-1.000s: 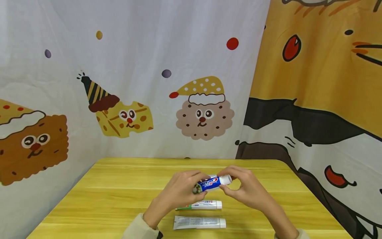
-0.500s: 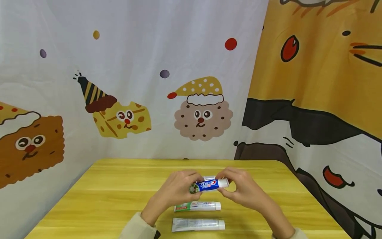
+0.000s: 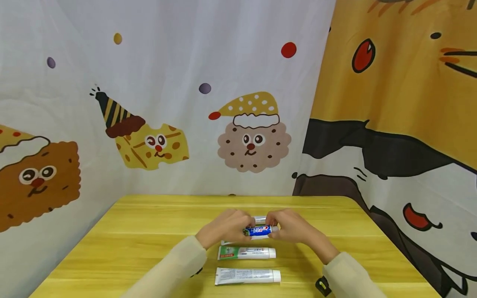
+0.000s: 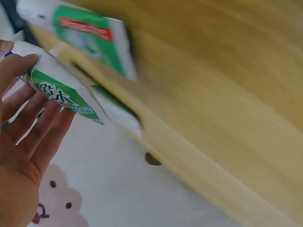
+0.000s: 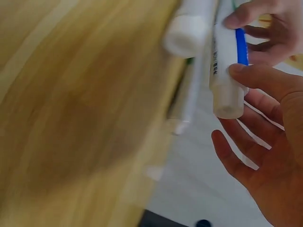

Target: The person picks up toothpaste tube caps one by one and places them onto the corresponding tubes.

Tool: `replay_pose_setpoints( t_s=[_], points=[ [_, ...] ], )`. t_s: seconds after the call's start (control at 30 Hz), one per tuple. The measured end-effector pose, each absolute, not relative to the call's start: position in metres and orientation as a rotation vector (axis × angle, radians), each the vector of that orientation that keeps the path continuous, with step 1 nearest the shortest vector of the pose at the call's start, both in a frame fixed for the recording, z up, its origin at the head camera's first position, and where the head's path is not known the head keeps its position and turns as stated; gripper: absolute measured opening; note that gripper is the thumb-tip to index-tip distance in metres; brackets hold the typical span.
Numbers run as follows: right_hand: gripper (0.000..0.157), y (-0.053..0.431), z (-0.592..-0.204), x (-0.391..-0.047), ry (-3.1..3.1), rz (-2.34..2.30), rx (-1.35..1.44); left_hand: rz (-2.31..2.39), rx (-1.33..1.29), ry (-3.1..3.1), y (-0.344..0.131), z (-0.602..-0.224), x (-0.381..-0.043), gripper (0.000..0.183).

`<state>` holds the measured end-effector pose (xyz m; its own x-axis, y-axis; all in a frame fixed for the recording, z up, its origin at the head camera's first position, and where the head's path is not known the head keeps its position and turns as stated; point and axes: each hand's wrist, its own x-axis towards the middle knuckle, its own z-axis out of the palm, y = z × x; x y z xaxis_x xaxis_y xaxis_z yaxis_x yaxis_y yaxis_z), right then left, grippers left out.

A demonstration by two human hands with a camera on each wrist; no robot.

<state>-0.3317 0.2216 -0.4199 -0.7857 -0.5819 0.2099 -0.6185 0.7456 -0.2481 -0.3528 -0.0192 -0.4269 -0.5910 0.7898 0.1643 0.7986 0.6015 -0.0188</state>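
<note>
Both hands hold one blue, white and green toothpaste tube (image 3: 258, 230), lying crosswise over the table with its cap to the right. My left hand (image 3: 231, 225) pinches its crimped-end half between thumb and fingers. In the left wrist view the green tail of this tube (image 4: 59, 94) sticks out past the thumb. At the capped end, my right hand (image 3: 288, 225) pinches the tube near its white cap (image 5: 228, 101). Nearer the body lie a green-and-white toothpaste tube (image 3: 246, 252) and a silvery-white toothpaste tube (image 3: 247, 276), caps to the right.
Beyond the held tube, another pale tube (image 3: 259, 219) shows between the hands. A further tube's corner (image 3: 225, 242) peeks out below the left hand. The wooden table (image 3: 149, 244) ends at a cartoon-printed curtain (image 3: 167, 62). A black strap (image 3: 323, 286) is at the right sleeve.
Both hands have carried the blue toothpaste tube farther from the body and down toward the row. More of the sleeves shows, and the green-and-white tube is now fully uncovered.
</note>
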Motion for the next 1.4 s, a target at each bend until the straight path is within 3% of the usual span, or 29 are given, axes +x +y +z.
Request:
replay_pose_setpoints(
  t_s=[0.27, 0.7, 0.83, 1.07, 1.2, 1.4],
  points=[
    [0.020, 0.215, -0.443, -0.355, -2.920, 0.442, 0.959, 0.045, -1.340, -2.744, -0.016, -0.439, -0.369, 0.017],
    [0.020, 0.211, -0.440, -0.355, -3.022, 0.547, 0.906, -0.026, -1.324, -2.813, -0.018, -0.446, -0.374, 0.019],
    [0.020, 0.212, -0.437, -0.356, -3.038, 0.496, 0.904, -0.092, -1.315, -2.837, -0.017, -0.442, -0.374, 0.028],
    [0.004, 0.231, -0.419, -0.360, -2.884, 0.451, 0.895, -0.268, -1.275, -2.814, -0.016, -0.419, -0.384, 0.023],
    [0.010, 0.247, -0.416, -0.371, -2.871, 0.377, 0.789, -0.209, -1.208, -2.845, -0.013, -0.407, -0.394, 0.025],
    [0.023, 0.262, -0.427, -0.387, -2.985, 0.343, 0.699, -0.051, -1.141, -2.977, 0.002, -0.414, -0.405, 0.044]
  ],
)
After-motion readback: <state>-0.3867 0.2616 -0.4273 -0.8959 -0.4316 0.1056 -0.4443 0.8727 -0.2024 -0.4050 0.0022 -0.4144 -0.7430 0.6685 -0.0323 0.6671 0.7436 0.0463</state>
